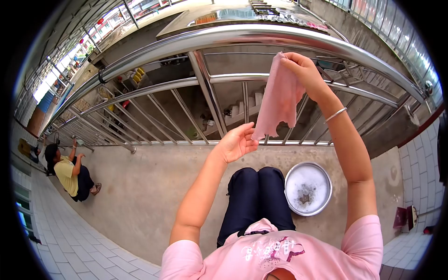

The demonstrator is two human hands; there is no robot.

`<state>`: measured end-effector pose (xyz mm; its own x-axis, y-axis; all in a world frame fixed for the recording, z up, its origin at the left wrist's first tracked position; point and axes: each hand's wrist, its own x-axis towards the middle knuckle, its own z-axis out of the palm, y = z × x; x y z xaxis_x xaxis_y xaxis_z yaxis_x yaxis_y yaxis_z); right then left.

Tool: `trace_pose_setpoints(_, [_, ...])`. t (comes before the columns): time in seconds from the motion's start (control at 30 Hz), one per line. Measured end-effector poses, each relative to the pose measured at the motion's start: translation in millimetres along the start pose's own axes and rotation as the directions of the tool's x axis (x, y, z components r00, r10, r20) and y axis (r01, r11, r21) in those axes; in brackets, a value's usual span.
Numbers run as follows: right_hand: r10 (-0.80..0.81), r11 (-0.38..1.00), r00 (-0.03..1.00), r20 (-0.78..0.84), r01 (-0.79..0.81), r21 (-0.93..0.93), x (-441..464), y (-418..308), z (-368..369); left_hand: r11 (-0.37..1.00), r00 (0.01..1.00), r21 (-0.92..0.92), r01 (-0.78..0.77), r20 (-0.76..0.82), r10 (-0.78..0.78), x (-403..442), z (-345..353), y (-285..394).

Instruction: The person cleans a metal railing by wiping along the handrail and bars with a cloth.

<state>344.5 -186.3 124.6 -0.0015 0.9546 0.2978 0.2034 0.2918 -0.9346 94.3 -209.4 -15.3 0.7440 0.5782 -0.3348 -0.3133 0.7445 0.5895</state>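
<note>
A pink cloth (278, 100) with a ragged lower edge hangs in front of the metal railing (205, 91). Its top corner is pinched between the fingers of my right hand (304, 74), raised near the top rail; a silver bangle circles that wrist. My left hand (237, 142) is at the lower left corner of the cloth, palm up, fingers loosely curled with the fingertips at its edge; whether they grip it is unclear. On the floor beside my right knee stands a round metal basin (331, 186) of foamy water with a dark patch in it.
A person (70, 170) in a yellow top crouches by the railing at the far left. A tiled wall (422, 161) with a dustpan (411, 217) near its base is at the right. Stairs (247, 107) show below, beyond the bars.
</note>
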Motion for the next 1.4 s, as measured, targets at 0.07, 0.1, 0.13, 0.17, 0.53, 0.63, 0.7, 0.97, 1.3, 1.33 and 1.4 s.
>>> trace_pose_setpoints(0.07, [-0.022, 1.0, 1.0, 0.01, 0.022, -0.015, -6.0, -2.1, -2.1, 1.0, 0.998, -0.007, -0.002, 0.06, 0.002, -7.9, -0.6, -6.0])
trace_pose_setpoints(0.1, [-0.042, 0.999, 0.999, 0.023, 0.043, -0.029, -9.2, -4.7, -2.9, 0.999, 0.996, 0.008, -0.049, 0.079, 0.048, -14.6, 3.8, -6.1])
trace_pose_setpoints(0.13, [-0.044, 0.999, 0.999, 0.021, 0.045, -0.031, -12.8, -7.1, -4.1, 0.995, 0.991, 0.021, -0.097, 0.098, 0.094, -20.8, 8.1, -4.8])
trace_pose_setpoints(0.17, [-0.054, 0.998, 0.998, -0.009, 0.054, -0.044, -16.7, -9.2, -5.4, 0.995, 0.99, 0.023, -0.098, 0.099, 0.095, -26.9, 12.6, -2.3])
trace_pose_setpoints(0.53, [0.071, 0.997, 0.997, -0.032, -0.069, 0.037, -28.0, 7.1, -26.3, 0.624, 0.642, 0.527, -0.577, -0.18, 0.745, -54.5, 30.2, 50.3])
trace_pose_setpoints(0.63, [0.067, 0.998, 0.995, -0.068, -0.066, 0.018, -27.0, 18.8, -21.4, 0.613, 0.613, 0.559, -0.559, -0.219, 0.759, -52.0, 30.5, 62.3])
trace_pose_setpoints(0.7, [0.03, 0.991, 0.99, -0.136, -0.048, -0.127, -23.3, 27.3, -20.4, 0.615, 0.589, 0.523, -0.59, -0.243, 0.771, -46.0, 32.4, 67.0])
trace_pose_setpoints(0.97, [0.147, 0.982, 0.98, -0.134, -0.161, -0.1, 9.2, 57.5, -13.3, 0.583, 0.525, 0.392, -0.711, -0.255, 0.812, -8.3, 18.2, 95.8])
trace_pose_setpoints(1.3, [0.208, 0.97, 0.955, -0.209, -0.228, -0.079, 82.4, 105.5, -11.3, 0.342, 0.372, 0.756, -0.558, -0.14, 0.918, 74.4, -1.0, 127.0])
trace_pose_setpoints(1.33, [0.216, 0.968, 0.953, -0.213, -0.237, -0.077, 89.5, 111.6, -12.0, 0.316, 0.368, 0.824, -0.469, -0.143, 0.919, 75.5, 4.0, 127.0])
trace_pose_setpoints(1.4, [0.072, 0.863, 0.973, -0.22, -0.171, -0.475, 98.6, 120.1, -13.7, 0.147, 0.271, 0.902, -0.407, -0.035, 0.962, 93.8, -18.1, 135.1])
